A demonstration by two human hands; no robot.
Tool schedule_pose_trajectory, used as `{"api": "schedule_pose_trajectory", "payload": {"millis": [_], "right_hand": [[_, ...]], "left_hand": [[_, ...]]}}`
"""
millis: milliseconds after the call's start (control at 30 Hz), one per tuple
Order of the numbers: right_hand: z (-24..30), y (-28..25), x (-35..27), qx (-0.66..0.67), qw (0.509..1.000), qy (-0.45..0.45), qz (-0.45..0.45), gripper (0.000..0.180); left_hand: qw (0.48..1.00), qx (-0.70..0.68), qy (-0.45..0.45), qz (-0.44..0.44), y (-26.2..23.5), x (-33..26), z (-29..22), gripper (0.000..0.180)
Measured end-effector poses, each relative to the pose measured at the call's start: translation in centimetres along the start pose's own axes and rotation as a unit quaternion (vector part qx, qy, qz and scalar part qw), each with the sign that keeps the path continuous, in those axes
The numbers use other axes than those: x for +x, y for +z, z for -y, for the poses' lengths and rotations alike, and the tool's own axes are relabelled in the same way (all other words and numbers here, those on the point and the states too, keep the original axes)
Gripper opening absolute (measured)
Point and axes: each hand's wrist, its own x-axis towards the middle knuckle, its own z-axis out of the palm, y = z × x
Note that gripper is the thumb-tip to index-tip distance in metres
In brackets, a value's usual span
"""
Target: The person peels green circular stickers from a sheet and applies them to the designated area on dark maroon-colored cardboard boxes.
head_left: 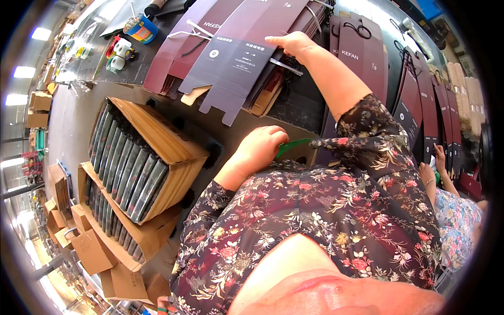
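A stack of flat maroon and dark-blue cartons (231, 63) lies on the table in front of me, with cut tabs along its near end. My right hand (296, 44) reaches over the stack. Its thumb lies on top of the uppermost carton and the other fingers curl at the carton's edge, partly hidden. Close to my body, my left hand (258, 149) is closed around a green strip (294, 146), whose kind I cannot make out. White straps (198, 29) and a dark cord lie across the stack's left side.
Left of me, two open cardboard boxes (152, 152) hold rows of dark rolled items. A blue tub (142, 30) and tape rolls (122, 52) stand at the table's far left. More maroon cartons with cord handles (362, 58) line the right, where another person's hands (434, 170) work.
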Motion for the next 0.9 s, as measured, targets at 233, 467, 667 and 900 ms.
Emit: {"api": "schedule_pose_trajectory", "payload": {"millis": [233, 467, 667, 900], "right_hand": [[0.1, -4.1, 0.5, 0.265, 0.953, -0.123, -0.076, 0.016], [-4.0, -18.0, -5.6, -0.098, 0.887, -0.443, -0.086, 0.022], [-14.9, -19.5, -12.2, 0.361, 0.902, -0.152, -0.181, 0.041], [-24.3, -12.9, -12.3, 0.343, 0.917, 0.017, -0.204, 0.047]], "left_hand": [[0.999, -0.031, -0.017, -0.037, -0.3, 0.5, -0.2, 0.022], [0.980, -0.172, -0.098, -0.006, 0.5, -0.1, 3.0, 0.022], [0.995, -0.011, 0.036, 0.090, -2.3, 3.0, 1.4, 0.021], [0.995, -0.026, 0.024, 0.096, -7.9, 5.7, 0.4, 0.026]]}}
